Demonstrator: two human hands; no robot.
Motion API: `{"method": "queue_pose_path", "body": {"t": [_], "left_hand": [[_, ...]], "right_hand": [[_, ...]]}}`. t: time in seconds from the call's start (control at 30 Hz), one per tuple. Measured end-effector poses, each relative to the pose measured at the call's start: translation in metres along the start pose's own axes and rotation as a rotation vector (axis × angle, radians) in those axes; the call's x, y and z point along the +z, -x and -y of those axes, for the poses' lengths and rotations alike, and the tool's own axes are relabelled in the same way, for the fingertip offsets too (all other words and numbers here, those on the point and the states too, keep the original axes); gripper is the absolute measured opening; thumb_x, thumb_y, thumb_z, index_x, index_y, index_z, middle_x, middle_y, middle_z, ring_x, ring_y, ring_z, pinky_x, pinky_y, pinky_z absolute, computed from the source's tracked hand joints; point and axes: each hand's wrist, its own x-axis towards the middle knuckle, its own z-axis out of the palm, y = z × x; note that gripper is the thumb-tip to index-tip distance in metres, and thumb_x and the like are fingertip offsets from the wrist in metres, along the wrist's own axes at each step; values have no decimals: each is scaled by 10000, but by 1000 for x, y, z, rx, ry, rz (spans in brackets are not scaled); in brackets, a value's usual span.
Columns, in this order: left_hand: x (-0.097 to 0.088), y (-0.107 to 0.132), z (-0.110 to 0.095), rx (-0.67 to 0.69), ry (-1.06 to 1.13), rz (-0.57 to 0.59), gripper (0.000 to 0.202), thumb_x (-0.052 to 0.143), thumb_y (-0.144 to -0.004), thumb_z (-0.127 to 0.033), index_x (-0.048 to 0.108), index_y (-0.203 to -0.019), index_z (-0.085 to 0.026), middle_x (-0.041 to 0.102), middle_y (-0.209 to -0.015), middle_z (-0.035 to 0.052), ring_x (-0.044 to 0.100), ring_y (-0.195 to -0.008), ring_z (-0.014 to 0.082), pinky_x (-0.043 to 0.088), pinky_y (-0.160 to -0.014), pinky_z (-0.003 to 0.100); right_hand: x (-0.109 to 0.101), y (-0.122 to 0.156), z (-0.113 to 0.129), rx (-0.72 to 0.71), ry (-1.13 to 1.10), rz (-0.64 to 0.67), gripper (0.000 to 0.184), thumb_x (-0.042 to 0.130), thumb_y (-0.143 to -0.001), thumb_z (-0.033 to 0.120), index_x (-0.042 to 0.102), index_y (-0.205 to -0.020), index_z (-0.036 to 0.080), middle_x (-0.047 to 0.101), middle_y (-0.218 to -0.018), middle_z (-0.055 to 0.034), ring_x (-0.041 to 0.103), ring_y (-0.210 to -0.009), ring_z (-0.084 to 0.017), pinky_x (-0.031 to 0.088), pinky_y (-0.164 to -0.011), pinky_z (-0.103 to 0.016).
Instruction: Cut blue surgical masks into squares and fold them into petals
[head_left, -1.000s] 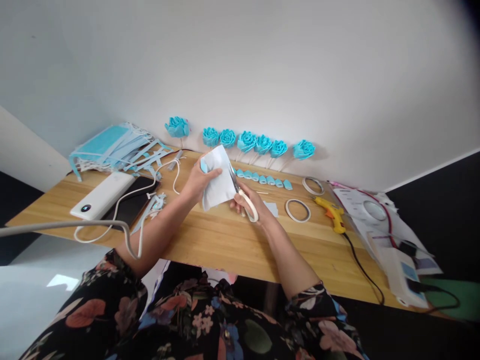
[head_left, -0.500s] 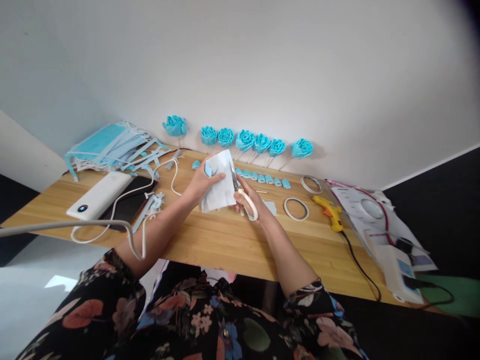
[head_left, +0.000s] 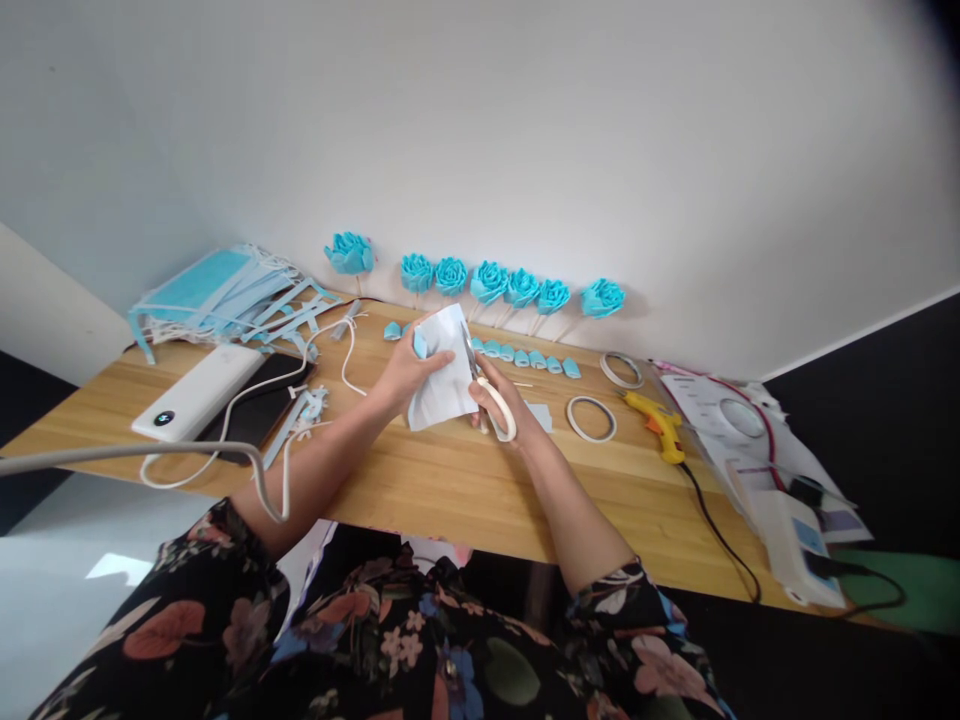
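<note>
My left hand (head_left: pixel 403 372) pinches a white sheet of mask fabric (head_left: pixel 448 378) held upright over the wooden table (head_left: pixel 450 480), with a small blue scrap at my fingertips. My right hand (head_left: pixel 501 405) is wrapped round the cream handles of a pair of scissors (head_left: pixel 487 390), whose blades touch the sheet's right edge. A row of small blue cut petals (head_left: pixel 529 358) lies just behind the scissors. Several blue fabric roses (head_left: pixel 491 281) lean against the wall.
A pile of blue face masks (head_left: pixel 217 290) lies at the back left, beside a white power bank (head_left: pixel 199 391) with its cable. Two tape rolls (head_left: pixel 592 417), a yellow glue gun (head_left: pixel 660 425) and papers with a white device (head_left: pixel 787 530) sit to the right.
The sheet has turned and dropped a little in my left hand, and the scissors have stayed along its right edge. The view has shifted slightly.
</note>
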Motion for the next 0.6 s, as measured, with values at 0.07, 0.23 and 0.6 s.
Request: {"method": "queue_pose_path", "body": {"t": [0.07,0.23,0.6], "left_hand": [[0,0,0,1,12,7,687,847,-633,-330,573,-1243,-172,651,-1181,103,633,-1069,275,517,-961,437],[0,0,0,8,22,9,701,860,-619,-344,573,-1234,-168,651,-1192,107,630,-1080,274,512,-973,436],[0,0,-2,-12,28,8,677,864,-596,-356,589,-1184,-161,647,-1187,116,624,-1072,272,512,-958,425]], "right_hand": [[0,1,1,3,6,-5,1031,698,-751,709,325,-1562,193,571,-643,48,533,-461,-111,422,-426,-226],[1,1,1,4,-11,-14,1033,702,-757,687,314,-1569,181,549,-585,66,514,-429,-108,397,-394,-212],[0,0,-1,17,-53,-3,1001,757,-745,586,333,-1565,199,582,-617,59,498,-422,-87,384,-389,-187]]}}
